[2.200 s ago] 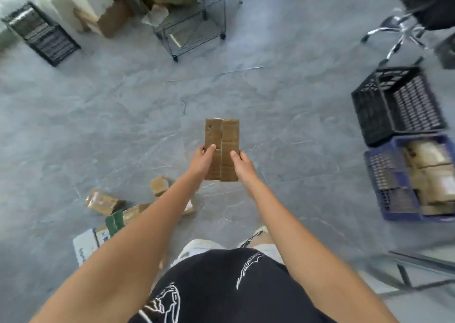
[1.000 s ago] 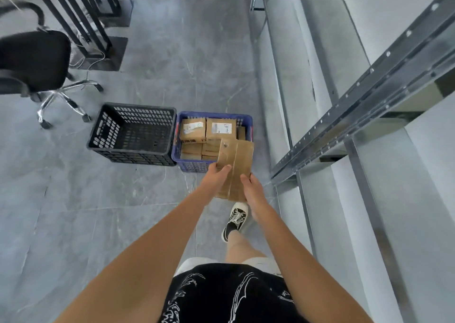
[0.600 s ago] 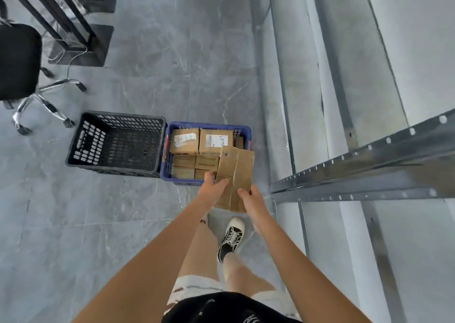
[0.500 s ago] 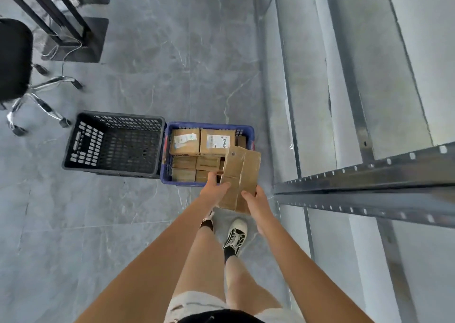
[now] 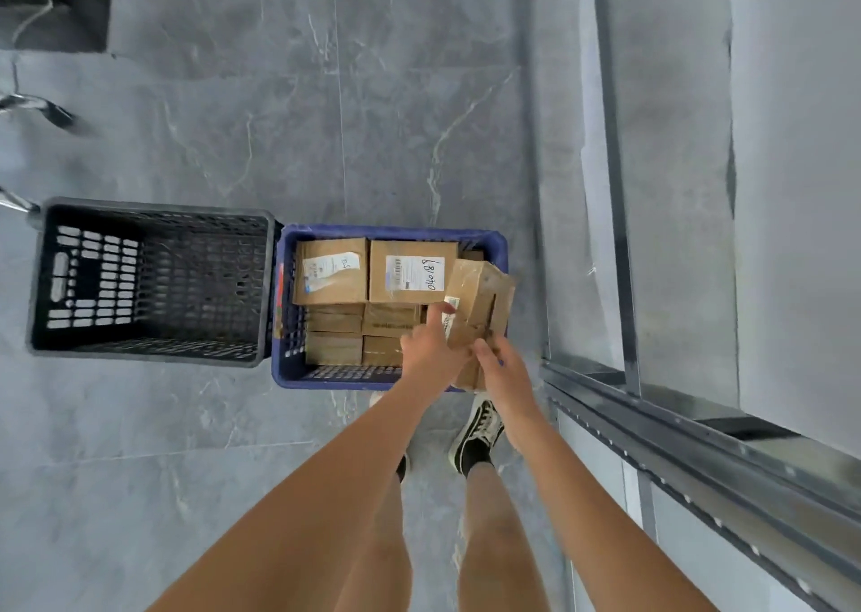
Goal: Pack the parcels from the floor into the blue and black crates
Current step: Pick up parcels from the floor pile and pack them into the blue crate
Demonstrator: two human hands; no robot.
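- Both hands on one flat cardboard parcel (image 5: 480, 304), held in the air over the near-right corner of the blue crate (image 5: 291, 369).
- Left hand (image 5: 431, 350): fingers curled round the parcel's near-left edge, thumb up along its face next to the label strip.
- Right hand (image 5: 501, 369): grips the near-right end from below and the side; fingertips hidden behind the cardboard.
- Parcel's long axis runs away from the person, tipped slightly right, far end higher than the end in the hands. Its right part overhangs the crate's right wall.
- Blue crate is mostly full: two labelled boxes (image 5: 372, 269) on top at the far side, a lower layer of plain boxes (image 5: 356, 331) nearer. The remaining gap looks to be along the right wall, directly under the parcel.
- Black crate (image 5: 149, 355) sits touching the blue one on its left; nothing visible in it.
- Judgement: the drop is straight down and slightly left. Slot looks narrow, so the parcel probably goes in on edge, long axis parallel to the right wall.
- Risk: the overhanging edge catching the rim.
- Metal racking rail (image 5: 699, 443) close on the right; little room to swing that way.
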